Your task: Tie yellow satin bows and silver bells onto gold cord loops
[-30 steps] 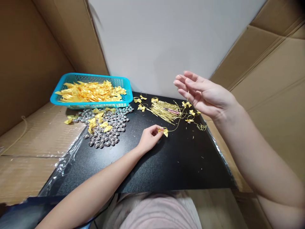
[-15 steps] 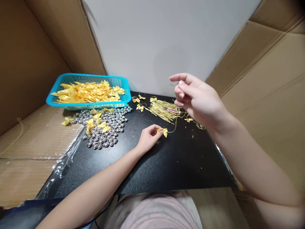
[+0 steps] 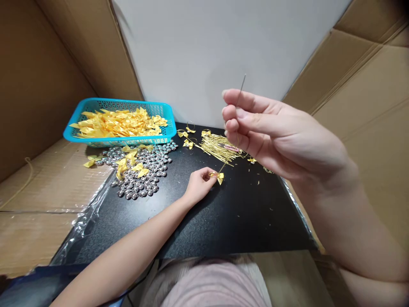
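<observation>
My left hand (image 3: 198, 185) rests on the black board (image 3: 230, 217) and pinches a small yellow ribbon bow (image 3: 219, 177). A thin gold thread (image 3: 227, 160) runs taut from that bow up to my right hand (image 3: 275, 134), which is raised toward the camera with its fingers closed on a needle (image 3: 241, 87). The needle's tip sticks up above my fingers. Behind the bow lies a bundle of gold threads (image 3: 220, 147), with a few loose bows (image 3: 187, 138) next to it.
A turquoise plastic basket (image 3: 119, 140) heaped with yellow bows stands at the back left. A pile of silver bells (image 3: 140, 170) with some bows on it lies in front of it. Cardboard walls stand left and right, with a white wall behind.
My right hand has closed on the needle and pulled it up and toward the camera, drawing the gold thread taut. My left hand keeps the bow in place on the board.
</observation>
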Demonstrator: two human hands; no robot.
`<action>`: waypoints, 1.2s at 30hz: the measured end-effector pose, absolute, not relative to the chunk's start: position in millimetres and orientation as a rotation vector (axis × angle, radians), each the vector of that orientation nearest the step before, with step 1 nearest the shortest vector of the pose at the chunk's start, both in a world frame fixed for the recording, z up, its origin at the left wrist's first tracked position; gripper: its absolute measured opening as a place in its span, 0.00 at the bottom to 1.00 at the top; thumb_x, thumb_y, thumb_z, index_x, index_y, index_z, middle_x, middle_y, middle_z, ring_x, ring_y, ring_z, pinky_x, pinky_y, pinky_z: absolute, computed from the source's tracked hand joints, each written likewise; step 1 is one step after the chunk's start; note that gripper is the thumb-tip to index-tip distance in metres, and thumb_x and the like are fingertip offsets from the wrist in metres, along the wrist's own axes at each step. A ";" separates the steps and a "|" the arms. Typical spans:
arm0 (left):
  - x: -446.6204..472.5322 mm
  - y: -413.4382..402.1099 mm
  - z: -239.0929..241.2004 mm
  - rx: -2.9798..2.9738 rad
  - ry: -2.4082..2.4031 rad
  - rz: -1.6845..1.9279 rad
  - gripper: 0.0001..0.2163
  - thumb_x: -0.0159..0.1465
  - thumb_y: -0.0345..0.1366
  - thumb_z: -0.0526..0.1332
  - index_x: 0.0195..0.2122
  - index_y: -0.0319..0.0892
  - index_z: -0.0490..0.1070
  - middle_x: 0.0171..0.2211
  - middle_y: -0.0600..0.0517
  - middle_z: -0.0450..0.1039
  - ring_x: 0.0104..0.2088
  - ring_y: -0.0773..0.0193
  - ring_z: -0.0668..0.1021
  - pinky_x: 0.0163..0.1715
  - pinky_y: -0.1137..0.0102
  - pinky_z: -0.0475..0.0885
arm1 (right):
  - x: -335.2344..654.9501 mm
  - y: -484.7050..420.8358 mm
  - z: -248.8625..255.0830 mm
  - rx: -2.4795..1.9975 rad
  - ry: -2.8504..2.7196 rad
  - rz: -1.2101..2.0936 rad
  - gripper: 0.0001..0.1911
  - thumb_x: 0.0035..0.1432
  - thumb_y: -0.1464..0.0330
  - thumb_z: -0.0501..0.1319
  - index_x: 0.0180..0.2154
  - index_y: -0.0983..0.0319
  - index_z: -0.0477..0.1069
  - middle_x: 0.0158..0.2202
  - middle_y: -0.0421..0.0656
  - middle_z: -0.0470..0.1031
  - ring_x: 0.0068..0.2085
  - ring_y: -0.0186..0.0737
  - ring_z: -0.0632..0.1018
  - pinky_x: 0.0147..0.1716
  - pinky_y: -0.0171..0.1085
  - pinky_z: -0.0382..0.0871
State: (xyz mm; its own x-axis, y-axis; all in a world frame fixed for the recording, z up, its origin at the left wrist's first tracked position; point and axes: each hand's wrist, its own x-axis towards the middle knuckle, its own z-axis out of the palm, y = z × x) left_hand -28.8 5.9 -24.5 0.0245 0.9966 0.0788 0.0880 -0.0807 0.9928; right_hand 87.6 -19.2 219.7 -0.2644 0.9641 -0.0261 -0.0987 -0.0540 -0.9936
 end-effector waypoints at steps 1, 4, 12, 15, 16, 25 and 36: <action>-28.6 5.9 -24.4 1.343 1.225 1.208 0.06 0.54 0.36 0.63 0.29 0.39 0.76 0.23 0.53 0.75 0.24 0.67 0.73 0.26 0.72 0.66 | 86.6 -20.2 220.7 -1.013 -1.305 1.488 0.12 0.65 0.73 0.55 0.37 0.59 0.77 0.32 0.33 0.78 0.39 0.32 0.83 0.35 0.29 0.77; -28.5 5.6 -24.2 1.342 1.238 1.206 0.06 0.54 0.35 0.63 0.29 0.39 0.76 0.23 0.53 0.75 0.23 0.67 0.73 0.26 0.73 0.65 | 84.8 -20.8 223.4 -0.976 -1.312 1.526 0.13 0.62 0.78 0.56 0.34 0.60 0.78 0.31 0.32 0.78 0.40 0.31 0.83 0.36 0.27 0.77; -29.2 6.3 -22.5 1.323 1.254 1.209 0.05 0.53 0.35 0.63 0.27 0.39 0.74 0.20 0.55 0.72 0.21 0.69 0.70 0.24 0.73 0.62 | 91.5 -22.8 228.1 -0.976 -1.287 1.456 0.14 0.60 0.79 0.57 0.31 0.58 0.78 0.29 0.31 0.78 0.42 0.32 0.82 0.34 0.23 0.75; -29.0 6.7 -22.9 1.314 1.244 1.205 0.05 0.53 0.35 0.63 0.27 0.39 0.75 0.20 0.55 0.72 0.21 0.69 0.70 0.23 0.73 0.62 | 95.1 -25.7 229.3 -1.003 -1.296 1.428 0.14 0.60 0.78 0.58 0.31 0.57 0.78 0.30 0.31 0.78 0.42 0.32 0.82 0.34 0.23 0.74; -29.0 6.7 -23.1 1.311 1.240 1.203 0.05 0.53 0.35 0.64 0.27 0.39 0.75 0.20 0.55 0.72 0.21 0.69 0.70 0.23 0.73 0.62 | 96.0 -26.6 229.5 -1.010 -1.299 1.418 0.13 0.60 0.78 0.58 0.31 0.57 0.78 0.30 0.31 0.78 0.42 0.31 0.82 0.34 0.23 0.74; -30.4 1.4 -13.9 1.252 1.147 1.178 0.06 0.53 0.35 0.64 0.30 0.38 0.75 0.24 0.52 0.76 0.24 0.67 0.75 0.27 0.72 0.68 | 117.1 8.2 196.7 -0.827 -1.398 1.334 0.07 0.59 0.77 0.60 0.33 0.61 0.74 0.29 0.36 0.72 0.30 0.26 0.77 0.31 0.26 0.74; -32.0 -17.7 16.2 1.011 1.077 1.173 0.09 0.57 0.37 0.65 0.35 0.38 0.77 0.28 0.50 0.80 0.27 0.67 0.78 0.30 0.72 0.73 | 155.0 7.2 82.9 -1.020 -1.128 1.317 0.03 0.60 0.69 0.60 0.34 0.60 0.71 0.19 0.32 0.54 0.19 0.26 0.53 0.18 0.29 0.48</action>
State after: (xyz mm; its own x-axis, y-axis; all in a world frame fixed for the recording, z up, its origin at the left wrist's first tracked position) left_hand -32.0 -17.7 16.2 0.0668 0.9921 -0.1060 -0.1902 0.1170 0.9748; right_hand 155.0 7.2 82.9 -0.0606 0.9976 0.0331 -0.1860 0.0213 -0.9823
